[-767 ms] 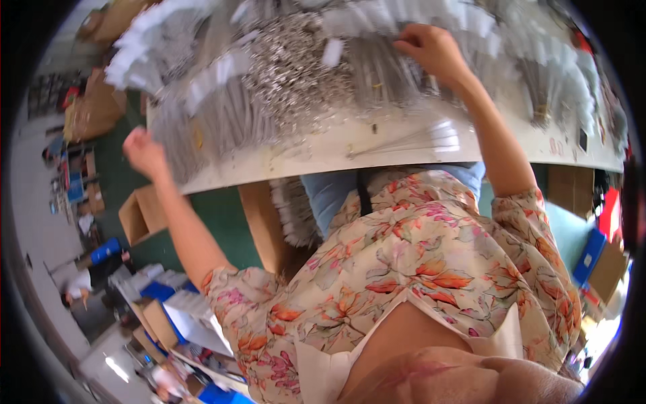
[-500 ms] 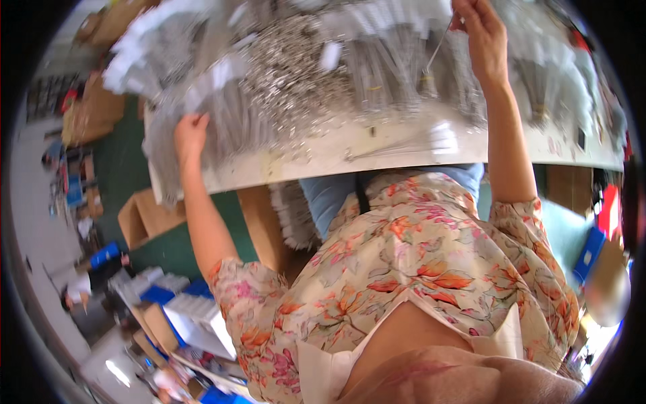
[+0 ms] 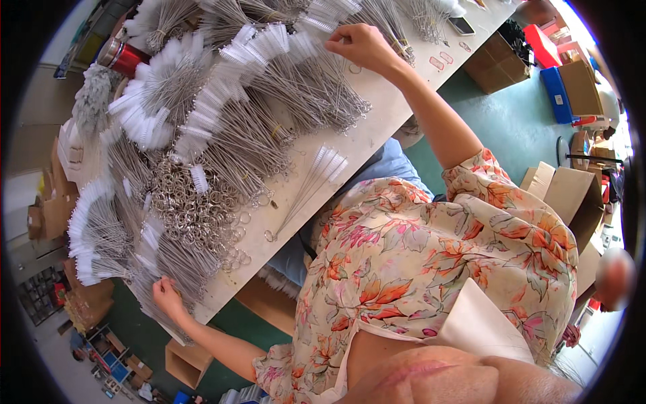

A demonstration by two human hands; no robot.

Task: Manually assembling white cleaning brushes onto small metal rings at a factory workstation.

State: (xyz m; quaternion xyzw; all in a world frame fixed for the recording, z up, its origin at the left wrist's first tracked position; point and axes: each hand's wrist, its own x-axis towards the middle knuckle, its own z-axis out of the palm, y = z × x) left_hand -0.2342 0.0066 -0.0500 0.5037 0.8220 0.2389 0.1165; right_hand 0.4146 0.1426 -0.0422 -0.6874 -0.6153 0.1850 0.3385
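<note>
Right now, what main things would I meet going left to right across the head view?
Red cylinder, left hand, small fan of separate brushes, right hand, phone, blue box on the right.

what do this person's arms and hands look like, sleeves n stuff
The left hand and right hand are bare, with no gloves, watch or bracelet showing. Loose, short cream sleeves end near the elbows, printed with orange and pink flowers and greyish leaves, leaving the forearms uncovered. Small details like rings are hard to tell.
</note>
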